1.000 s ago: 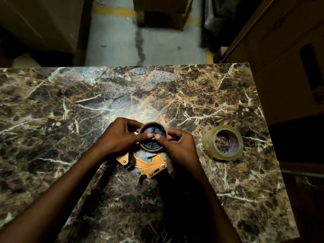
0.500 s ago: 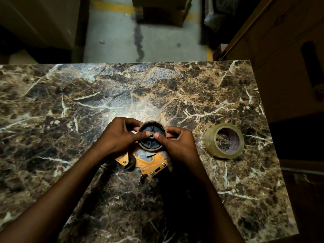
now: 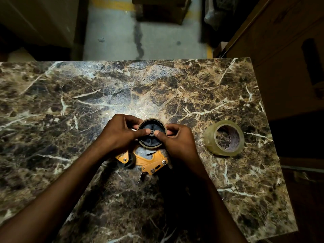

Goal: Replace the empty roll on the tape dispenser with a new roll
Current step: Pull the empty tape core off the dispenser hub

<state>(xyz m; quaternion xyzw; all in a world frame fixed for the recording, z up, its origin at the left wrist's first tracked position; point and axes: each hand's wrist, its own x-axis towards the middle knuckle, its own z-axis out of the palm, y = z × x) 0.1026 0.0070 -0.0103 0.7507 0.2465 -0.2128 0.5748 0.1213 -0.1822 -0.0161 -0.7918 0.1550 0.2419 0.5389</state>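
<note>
An orange tape dispenser (image 3: 149,159) lies on the marble table (image 3: 175,95), its black wheel ringed by the empty brown cardboard roll (image 3: 151,146). My left hand (image 3: 121,134) grips the roll's left side, thumb pressing by the wheel's hub. My right hand (image 3: 177,139) grips the right side, thumb also at the hub. A new roll of clear tape (image 3: 224,138) lies on the table to the right, apart from both hands.
The table's far edge drops to a concrete floor (image 3: 140,35) with yellow lines and a dark box (image 3: 161,9). A wooden cabinet (image 3: 280,50) stands close at the right. Bare marble surrounds the hands.
Both hands stay on the roll with the thumbs at the hub. Only the camera view has shifted slightly.
</note>
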